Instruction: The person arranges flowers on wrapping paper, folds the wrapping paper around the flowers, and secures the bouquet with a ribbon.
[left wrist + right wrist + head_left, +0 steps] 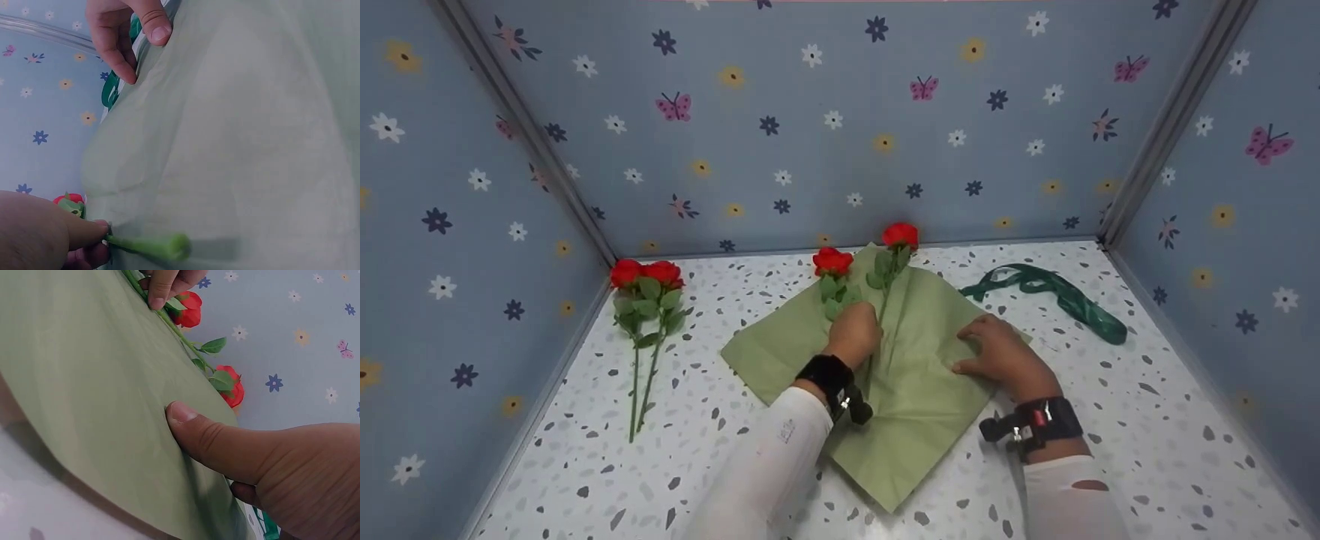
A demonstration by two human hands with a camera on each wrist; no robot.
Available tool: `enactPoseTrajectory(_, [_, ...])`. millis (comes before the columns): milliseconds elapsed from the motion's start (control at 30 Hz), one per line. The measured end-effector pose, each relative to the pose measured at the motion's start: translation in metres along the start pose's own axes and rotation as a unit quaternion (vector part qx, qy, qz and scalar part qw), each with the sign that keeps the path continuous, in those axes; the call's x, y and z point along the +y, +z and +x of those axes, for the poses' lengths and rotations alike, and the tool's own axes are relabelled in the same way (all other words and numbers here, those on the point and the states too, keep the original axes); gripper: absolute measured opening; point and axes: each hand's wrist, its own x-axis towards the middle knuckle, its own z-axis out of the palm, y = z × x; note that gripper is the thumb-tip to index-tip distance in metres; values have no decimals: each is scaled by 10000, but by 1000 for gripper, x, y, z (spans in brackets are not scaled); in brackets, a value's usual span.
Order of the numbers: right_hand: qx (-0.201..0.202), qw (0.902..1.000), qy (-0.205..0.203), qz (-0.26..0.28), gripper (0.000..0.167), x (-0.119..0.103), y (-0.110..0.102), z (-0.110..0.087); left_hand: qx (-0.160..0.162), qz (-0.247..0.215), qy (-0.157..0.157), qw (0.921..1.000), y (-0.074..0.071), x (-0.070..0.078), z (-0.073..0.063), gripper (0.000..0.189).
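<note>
Clearly pinches slim green stem (138, 244) with left hand (855, 332), tip distinct only from left wrist, loosely spreading right hand (1006, 358) near sage-green paper (919, 397)'s right corner.

A sheet (896, 442) lies on the bench (1170, 450) under the left hand (853, 334) and right hand (1005, 356). Beyond the left hand are a near rose (832, 262) and, farther right, a far rose (901, 236); two more roses (662, 273) lie left of both hands. A ribbon (1084, 306) lies beyond the right hand.
</note>
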Motion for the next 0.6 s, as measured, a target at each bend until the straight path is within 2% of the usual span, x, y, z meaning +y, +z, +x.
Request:
enactPoseTrajectory(100, [-26, 10000, 60, 28, 63, 0, 0, 1, 141, 292, 92, 9994, 5, -4, 3, 39])
enactPoseTrajectory(200, [-49, 9999, 97, 56, 63, -1, -1, 1, 117, 91, 122, 9998, -11, 8, -12, 42])
enactPoseTrajectory(333, [-65, 9999, 68, 58, 64, -2, -1, 1, -32, -387, 16, 9992, -41, 30, -39, 53])
enactPoseTrajectory(367, [-67, 10000, 42, 43, 65, -2, -1, 1, -5, -444, 37, 9990, -45, 30, -42, 55])
enactPoseTrajectory(467, [-74, 10000, 36, 33, 66, -2, -2, -1, 148, -565, 40, 9983, -58, 22, -48, 54])
enactPoseTrajectory(533, [-90, 9999, 63, 47, 67, -3, -2, -1, 389, -655, -68, 9971, -73, 8, -51, 45])
enactPoseTrajectory(600, [-106, 9998, 135, 72, 67, -3, -2, 0, 636, -791, -345, 9942, -93, -12, -55, 34])
